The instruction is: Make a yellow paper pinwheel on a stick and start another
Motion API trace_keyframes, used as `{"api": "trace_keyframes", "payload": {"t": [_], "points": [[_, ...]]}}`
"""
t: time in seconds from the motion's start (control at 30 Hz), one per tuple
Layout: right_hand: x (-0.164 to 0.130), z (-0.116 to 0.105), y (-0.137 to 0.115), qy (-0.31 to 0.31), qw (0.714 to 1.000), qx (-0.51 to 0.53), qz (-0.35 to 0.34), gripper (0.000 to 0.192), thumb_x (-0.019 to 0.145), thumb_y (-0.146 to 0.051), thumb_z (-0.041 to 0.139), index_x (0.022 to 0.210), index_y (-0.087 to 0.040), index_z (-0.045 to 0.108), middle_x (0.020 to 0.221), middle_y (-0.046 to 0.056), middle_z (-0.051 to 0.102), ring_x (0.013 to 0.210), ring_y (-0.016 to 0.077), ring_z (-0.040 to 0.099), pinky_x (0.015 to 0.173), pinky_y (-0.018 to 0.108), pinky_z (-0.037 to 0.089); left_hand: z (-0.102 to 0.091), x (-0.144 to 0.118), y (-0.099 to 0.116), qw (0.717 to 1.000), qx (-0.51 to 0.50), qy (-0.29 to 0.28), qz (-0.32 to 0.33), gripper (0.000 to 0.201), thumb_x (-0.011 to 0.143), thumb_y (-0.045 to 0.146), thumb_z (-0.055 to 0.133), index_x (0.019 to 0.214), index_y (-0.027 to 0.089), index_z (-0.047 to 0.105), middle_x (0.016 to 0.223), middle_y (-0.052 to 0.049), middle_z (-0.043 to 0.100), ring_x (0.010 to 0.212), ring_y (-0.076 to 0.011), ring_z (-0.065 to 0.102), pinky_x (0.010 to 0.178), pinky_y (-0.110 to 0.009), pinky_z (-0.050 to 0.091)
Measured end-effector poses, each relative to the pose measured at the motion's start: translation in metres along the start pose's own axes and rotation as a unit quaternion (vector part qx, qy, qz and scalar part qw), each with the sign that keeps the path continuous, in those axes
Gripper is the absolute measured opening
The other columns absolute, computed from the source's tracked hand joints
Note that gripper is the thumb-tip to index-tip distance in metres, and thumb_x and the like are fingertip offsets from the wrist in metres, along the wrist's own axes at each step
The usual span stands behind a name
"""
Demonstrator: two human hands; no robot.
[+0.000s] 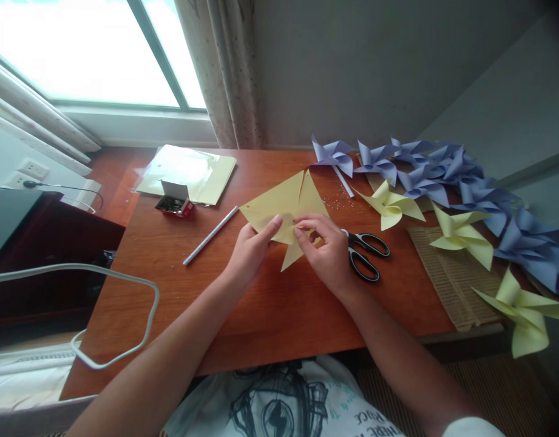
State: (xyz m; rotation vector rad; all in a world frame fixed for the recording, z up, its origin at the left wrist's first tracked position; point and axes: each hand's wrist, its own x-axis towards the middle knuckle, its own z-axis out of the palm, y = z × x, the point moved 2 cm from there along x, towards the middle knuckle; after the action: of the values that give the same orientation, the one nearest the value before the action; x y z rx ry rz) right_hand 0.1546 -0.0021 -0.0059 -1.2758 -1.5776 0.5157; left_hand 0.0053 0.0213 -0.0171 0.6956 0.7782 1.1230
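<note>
Head view, only cam. Wooden table (pixel 270 315), reddish-brown, seen from above; window w/ curtain at far edge.

L hand (pixel 249 252): fingers curled, thumb + index pinching the near-left edge of the yellow paper sheet (pixel 283 203). Thumb tip lies on top of the sheet, near its centre.

R hand (pixel 327 252): fingertips pressed together on a flap of the same sheet, pinching it close to the centre, just beside the L thumb. Both hands touch the paper; the two are nearly touching each other.

Sheet position: approx. centre of table, flat on the wood at its far part, w/ a slit visible betw. two pointed sections at the top. One pointed corner sticks out below the hands, toward the person.

Scissors (pixel 365 255): black handles, lying on table just R of the R hand, partly hidden by it. Blades not visible.

White stick (pixel 210 235): lies diagonally, L of the sheet, apart from the L hand.

Small open box (pixel 174 203) w/ red side, dark small items inside, contents too small to ID; far L of the sheet. Behind it a clear sleeve w/ yellow sheets (pixel 188 173).

R side of table: row of purple pinwheels (pixel 443 167) along the far-R edge, yellow pinwheels (pixel 461 233) nearer in, some on a woven mat (pixel 452 285). Tiny beads scattered near (pixel 336 203), betw. sheet and pinwheels.

White cable (pixel 124 285) loops over the L table edge.
</note>
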Motion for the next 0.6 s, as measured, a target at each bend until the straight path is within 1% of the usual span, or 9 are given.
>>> {"api": "trace_keyframes", "payload": {"t": [0.1, 0.17, 0.23, 0.33, 0.47, 0.6], "points": [[0.0008, -0.0023, 0.0014, 0.011, 1.0, 0.009, 0.005, 0.007, 0.092, -0.021, 0.064, 0.088, -0.022, 0.07, 0.103, 0.006, 0.075, 0.089, 0.0189, 0.069, 0.068, 0.03, 0.055, 0.0028, -0.0018, 0.0014, 0.999, 0.016, -0.04, 0.011, 0.039, 0.085, 0.036, 0.076, 0.117, 0.015, 0.071, 0.125, -0.014, 0.072, 0.115, -0.0295, 0.068, 0.095, -0.037, 0.055], [0.0014, -0.0036, 0.0023, 0.021, 1.0, 0.012, 0.011, 0.007, 0.092, -0.021, 0.064, 0.088, -0.022, 0.071, 0.103, 0.006, 0.075, 0.089, 0.0192, 0.07, 0.068, 0.03, 0.055, 0.0039, -0.0026, 0.0017, 0.998, 0.039, -0.055, 0.021, 0.043, 0.08, 0.032, 0.082, 0.119, 0.015, 0.071, 0.126, -0.014, 0.072, 0.118, -0.0299, 0.067, 0.102, -0.038, 0.051], [0.0018, -0.0043, 0.003, 0.029, 0.999, 0.013, 0.017, 0.007, 0.091, -0.022, 0.065, 0.088, -0.022, 0.071, 0.101, 0.005, 0.076, 0.088, 0.0192, 0.07, 0.067, 0.03, 0.054, 0.0043, -0.0028, 0.0009, 0.996, 0.065, -0.059, 0.029, 0.05, 0.072, 0.026, 0.087, 0.119, 0.015, 0.072, 0.125, -0.013, 0.073, 0.119, -0.0302, 0.066, 0.105, -0.038, 0.05], [0.002, -0.004, 0.0035, 0.032, 0.999, 0.014, 0.021, 0.007, 0.091, -0.022, 0.066, 0.089, -0.022, 0.072, 0.098, 0.004, 0.077, 0.084, 0.0181, 0.07, 0.066, 0.029, 0.054, 0.0036, -0.0019, -0.0009, 0.993, 0.097, -0.042, 0.044, 0.053, 0.067, 0.022, 0.09, 0.117, 0.015, 0.073, 0.12, -0.012, 0.075, 0.117, -0.031, 0.067, 0.105, -0.039, 0.051], [0.0015, -0.0034, 0.0034, 0.022, 0.999, 0.022, 0.025, 0.007, 0.092, -0.022, 0.066, 0.092, -0.022, 0.073, 0.097, 0.003, 0.078, 0.083, 0.0174, 0.07, 0.068, 0.029, 0.053, 0.0015, -0.001, -0.0019, 0.992, 0.115, 0.001, 0.058, 0.047, 0.069, 0.026, 0.088, 0.112, 0.013, 0.074, 0.117, -0.013, 0.076, 0.114, -0.0314, 0.068, 0.103, -0.041, 0.051], [0.0013, -0.0045, 0.0025, 0.018, 0.999, 0.028, 0.026, 0.008, 0.092, -0.022, 0.065, 0.094, -0.022, 0.073, 0.097, 0.003, 0.076, 0.086, 0.0173, 0.069, 0.068, 0.028, 0.053, 0.0012, -0.0016, -0.001, 0.991, 0.12, 0.016, 0.059, 0.042, 0.073, 0.027, 0.085, 0.111, 0.013, 0.074, 0.115, -0.012, 0.076, 0.111, -0.0307, 0.069, 0.101, -0.04, 0.052]]}}
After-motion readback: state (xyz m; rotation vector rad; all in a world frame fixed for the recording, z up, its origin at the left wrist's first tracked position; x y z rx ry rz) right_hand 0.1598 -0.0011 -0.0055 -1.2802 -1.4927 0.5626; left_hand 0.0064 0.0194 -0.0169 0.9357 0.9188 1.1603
